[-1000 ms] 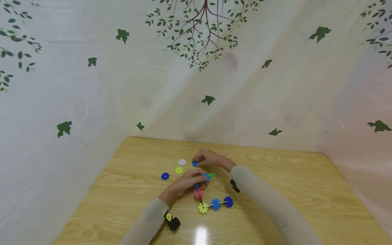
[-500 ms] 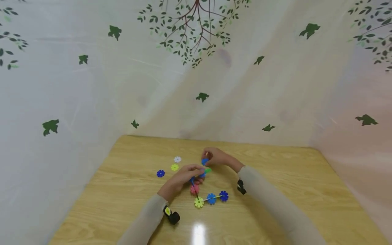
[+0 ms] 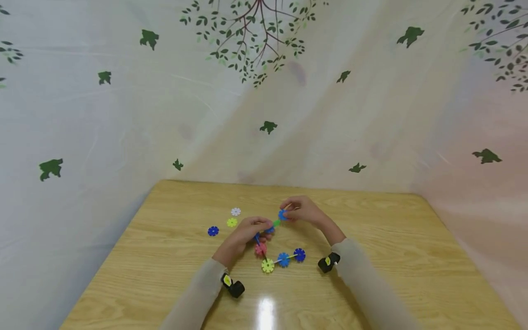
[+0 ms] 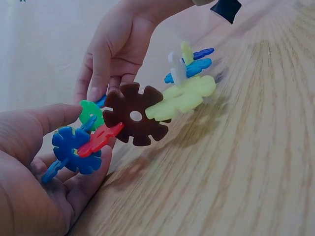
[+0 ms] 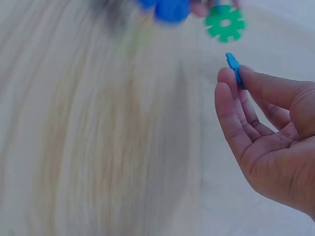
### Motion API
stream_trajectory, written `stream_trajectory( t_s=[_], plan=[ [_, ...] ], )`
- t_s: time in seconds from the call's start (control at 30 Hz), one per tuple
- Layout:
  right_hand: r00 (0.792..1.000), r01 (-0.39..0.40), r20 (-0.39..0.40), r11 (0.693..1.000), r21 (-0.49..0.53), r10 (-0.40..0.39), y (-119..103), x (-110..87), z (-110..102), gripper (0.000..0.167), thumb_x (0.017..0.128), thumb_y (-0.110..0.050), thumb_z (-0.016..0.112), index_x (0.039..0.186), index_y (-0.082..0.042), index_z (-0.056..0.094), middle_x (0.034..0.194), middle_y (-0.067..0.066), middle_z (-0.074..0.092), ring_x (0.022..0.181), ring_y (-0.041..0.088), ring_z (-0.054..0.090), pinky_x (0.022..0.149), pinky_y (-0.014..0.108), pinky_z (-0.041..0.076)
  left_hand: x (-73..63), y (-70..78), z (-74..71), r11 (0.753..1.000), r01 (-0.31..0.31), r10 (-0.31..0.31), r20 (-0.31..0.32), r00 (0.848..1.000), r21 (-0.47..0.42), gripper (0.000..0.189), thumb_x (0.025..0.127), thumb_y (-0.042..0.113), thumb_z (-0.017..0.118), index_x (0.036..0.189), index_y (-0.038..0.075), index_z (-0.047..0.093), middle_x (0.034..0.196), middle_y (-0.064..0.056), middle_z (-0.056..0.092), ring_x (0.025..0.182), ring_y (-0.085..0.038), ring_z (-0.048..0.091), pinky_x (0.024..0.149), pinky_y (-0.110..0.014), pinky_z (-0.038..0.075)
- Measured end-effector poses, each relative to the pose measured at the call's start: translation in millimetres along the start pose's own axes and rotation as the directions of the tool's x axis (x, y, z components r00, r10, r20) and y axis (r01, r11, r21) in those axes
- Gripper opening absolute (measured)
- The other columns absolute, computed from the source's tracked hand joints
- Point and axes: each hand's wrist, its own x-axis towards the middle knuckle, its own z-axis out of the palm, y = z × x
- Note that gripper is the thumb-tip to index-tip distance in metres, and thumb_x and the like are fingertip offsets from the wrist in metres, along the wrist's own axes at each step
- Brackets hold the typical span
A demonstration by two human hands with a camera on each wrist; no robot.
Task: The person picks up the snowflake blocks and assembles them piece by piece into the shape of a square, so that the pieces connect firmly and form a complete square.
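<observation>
My left hand (image 3: 246, 234) grips a chain of slotted snowflake discs near its far end. A green disc (image 5: 236, 25) sticks out past the fingers of that hand. From there the chain runs through a red disc (image 3: 260, 249), a brown disc (image 4: 119, 112) and a yellow-green disc (image 3: 267, 266) to a light blue disc (image 3: 283, 260) and a dark blue disc (image 3: 299, 255). Between thumb and fingertips my right hand (image 3: 306, 212) pinches a loose blue disc (image 5: 234, 68). In the right wrist view this disc is edge-on, a small gap from the green one.
Three loose discs lie left of the hands: a white disc (image 3: 236, 211), a yellow disc (image 3: 232, 222) and a dark blue loose disc (image 3: 213, 231). The wooden table (image 3: 165, 275) meets a leaf-printed curtain (image 3: 214, 114) at its back edge.
My right hand has moved rightward with the blue disc and now holds it beside the green disc. The left hand keeps its grip on the chain. The head view has shifted slightly.
</observation>
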Motion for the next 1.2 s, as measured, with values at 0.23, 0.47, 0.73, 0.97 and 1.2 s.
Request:
stream_trajectory(
  t_s=[0.23, 0.47, 0.73, 0.97, 1.2],
  plan=[
    [0.998, -0.031, -0.047, 0.995, 0.094, 0.035, -1.3, -8.0, 3.3, 0.028, 0.096, -0.003, 0.068, 0.121, 0.010, 0.065, 0.095, 0.017, 0.073, 0.089, 0.038, 0.073, 0.081, 0.048, 0.063, 3.1, 1.8, 0.6, 1.000, 0.005, -0.005, -0.020, 1.000, -0.019, 0.034, 0.099, 0.023, 0.068, 0.124, -0.002, 0.066, 0.098, -0.008, 0.075, 0.080, -0.012, 0.069, 0.070, -0.021, 0.057],
    [0.994, -0.051, -0.086, 0.991, 0.122, 0.062, 1.7, -11.5, 4.2, 0.030, 0.096, -0.003, 0.068, 0.122, 0.012, 0.065, 0.093, 0.014, 0.074, 0.087, 0.033, 0.075, 0.080, 0.044, 0.064, 4.8, 1.6, 0.1, 1.000, 0.003, -0.004, -0.031, 1.000, -0.025, 0.034, 0.099, 0.023, 0.069, 0.123, -0.001, 0.066, 0.099, -0.008, 0.075, 0.081, -0.012, 0.071, 0.071, -0.022, 0.059],
    [0.994, -0.054, -0.085, 0.988, 0.143, 0.066, 3.2, -8.2, 7.5, 0.026, 0.096, -0.004, 0.068, 0.120, 0.009, 0.067, 0.090, 0.010, 0.074, 0.085, 0.030, 0.075, 0.078, 0.042, 0.064, 5.4, 0.9, -1.8, 0.999, 0.000, -0.001, -0.042, 0.999, -0.034, 0.039, 0.098, 0.026, 0.070, 0.125, -0.001, 0.066, 0.099, -0.007, 0.076, 0.081, -0.012, 0.071, 0.073, -0.023, 0.060],
    [0.994, -0.049, -0.087, 0.986, 0.158, 0.063, 0.5, -8.7, 11.7, 0.027, 0.096, -0.004, 0.068, 0.118, 0.012, 0.067, 0.091, 0.016, 0.074, 0.082, 0.029, 0.075, 0.079, 0.044, 0.064, 4.1, 1.6, -0.8, 0.999, -0.005, 0.004, -0.037, 0.999, -0.042, 0.038, 0.099, 0.024, 0.069, 0.126, -0.003, 0.065, 0.098, -0.008, 0.076, 0.081, -0.012, 0.072, 0.073, -0.023, 0.060],
    [0.987, -0.060, -0.139, 0.982, 0.180, 0.086, -0.4, -9.9, 17.3, 0.025, 0.096, -0.003, 0.069, 0.116, 0.012, 0.070, 0.092, 0.013, 0.076, 0.077, 0.022, 0.074, 0.076, 0.039, 0.064, 4.5, 0.0, 1.8, 0.995, -0.019, 0.011, -0.077, 0.997, -0.101, 0.033, 0.097, 0.015, 0.070, 0.122, -0.006, 0.067, 0.096, -0.007, 0.076, 0.084, -0.012, 0.073, 0.078, -0.025, 0.062]
  ],
)
